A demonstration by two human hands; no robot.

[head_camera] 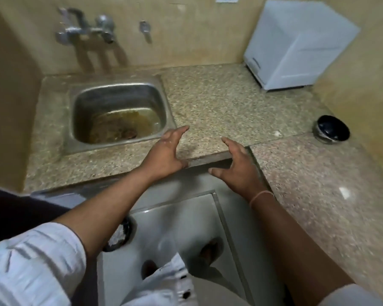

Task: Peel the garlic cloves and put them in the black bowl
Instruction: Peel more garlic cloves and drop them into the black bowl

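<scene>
tap (86, 29): far left, on the wall above the sink.
sink (119, 85): steel, set into the counter (219, 102); brownish water lies in its bottom.
dish (119, 236): round, dark-rimmed, low down and near, partly behind the left forearm. It holds whitish bits, too blurred to tell whether they are garlic.
left hand (166, 152): over the counter's near edge, fingers spread and nearly straight, empty. Whether it touches the stone cannot be told.
right hand (237, 165): just beside the left, fingers spread and lightly bent, empty. It has a thin band (261, 195) at the wrist.
speck (276, 133): pale, on the counter between the right hand and the bowl; could be a clove or glare.
box (296, 49): white, in the far right corner.
bowl (331, 129): black inside, shiny outside, on the counter at the right and well apart from both hands. No contents can be made out.

Handling, as judged: no garlic shows plainly.
- Cloves should be small, light and firm, with dry papery skin that tears.
- Pinch at the root end to start the skin.
- Peeled cloves turn slippery, so a fingertip pinch suits better than a squeeze.
- The bowl looks stiff and light; take it by the rim.
</scene>
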